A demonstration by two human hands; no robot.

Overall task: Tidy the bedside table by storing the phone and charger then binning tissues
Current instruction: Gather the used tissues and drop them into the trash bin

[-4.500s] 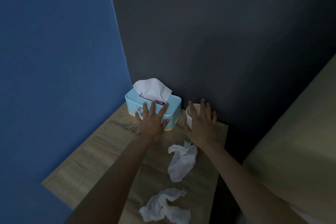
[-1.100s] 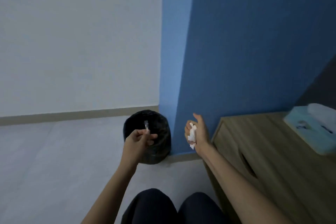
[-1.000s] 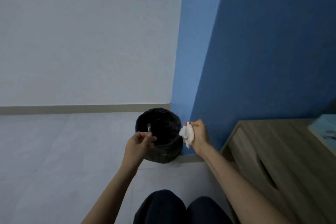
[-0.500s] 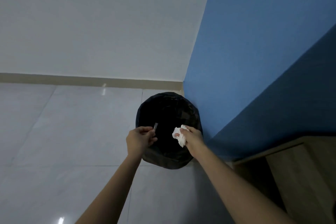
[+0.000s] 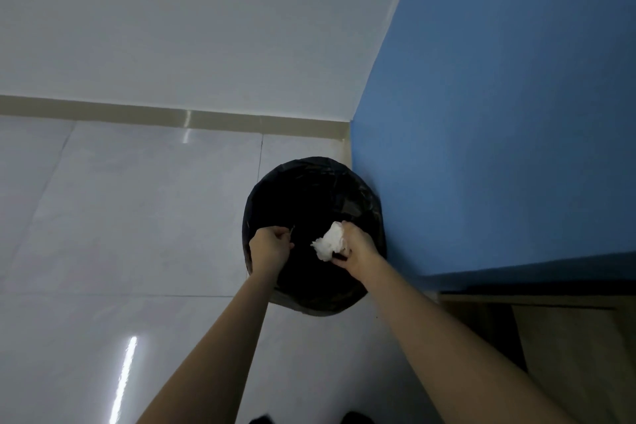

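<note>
A round bin lined with a black bag (image 5: 311, 163) stands on the floor against the blue wall. My right hand (image 5: 359, 248) is over the bin's opening, fingers closed on a crumpled white tissue (image 5: 329, 245) that sticks out to the left of the fingers. My left hand (image 5: 269, 249) is at the bin's left rim, closed, with a small thin grey object (image 5: 292, 230) pinched at its fingertips; I cannot tell what that object is. The phone and charger are not in view.
A blue wall (image 5: 499, 113) runs along the right and meets a white wall (image 5: 172, 27) at the corner behind the bin. The wooden bedside table (image 5: 568, 354) shows at the lower right. Glossy pale floor tiles (image 5: 120, 217) spread to the left.
The view has tilted down over the bin. Both hands have moved forward and lower, the right one with the tissue now over the opening, the left one at the rim.
</note>
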